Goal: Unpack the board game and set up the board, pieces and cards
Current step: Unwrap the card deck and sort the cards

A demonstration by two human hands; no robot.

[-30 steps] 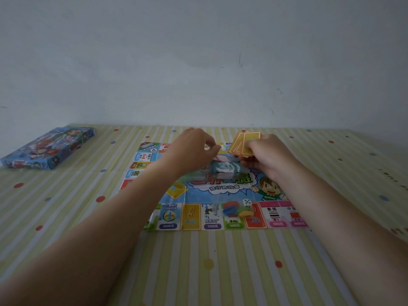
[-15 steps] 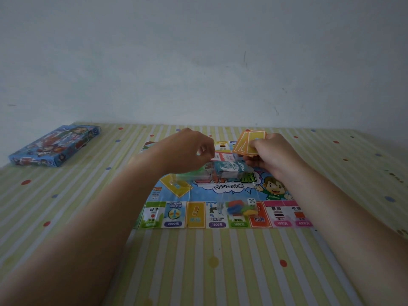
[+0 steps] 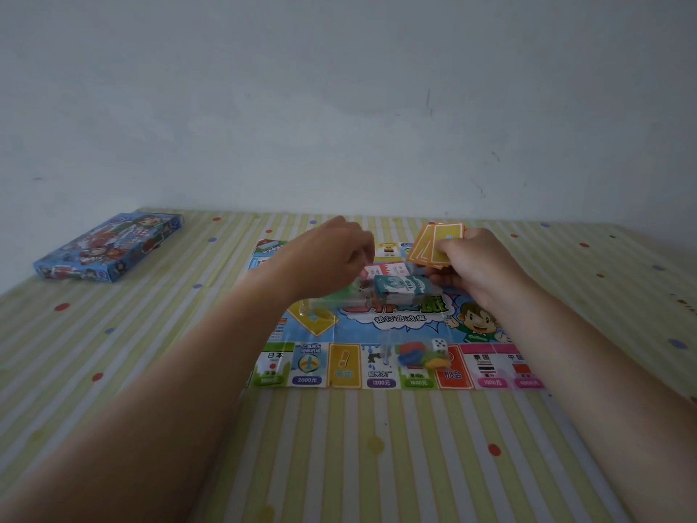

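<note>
The right hand [image 3: 477,268] is pinching a fan of orange cards [image 3: 439,246], long edges upright, over the far half of the board [image 3: 399,319], while the left hand [image 3: 328,258], curled and too blurred to tell what it holds, is hovering just left, banknotes [image 3: 401,286] lying between them.

My two bare forearms reach forward from the lower corners and converge toward the middle. My left grip [image 3: 332,258] hangs palm down with the back of the hand toward me and the wrist slightly bent. Its fingers [image 3: 360,251] are curled under and blurred, so I cannot tell whether they pinch anything. My right grip [image 3: 475,266] is near it, a little apart, knuckles up and wrist fairly straight. Its thumb and fingers are curled round a small fan of orange cards [image 3: 437,247], held upright at the hand's far left edge. The two grips do not touch.
</note>
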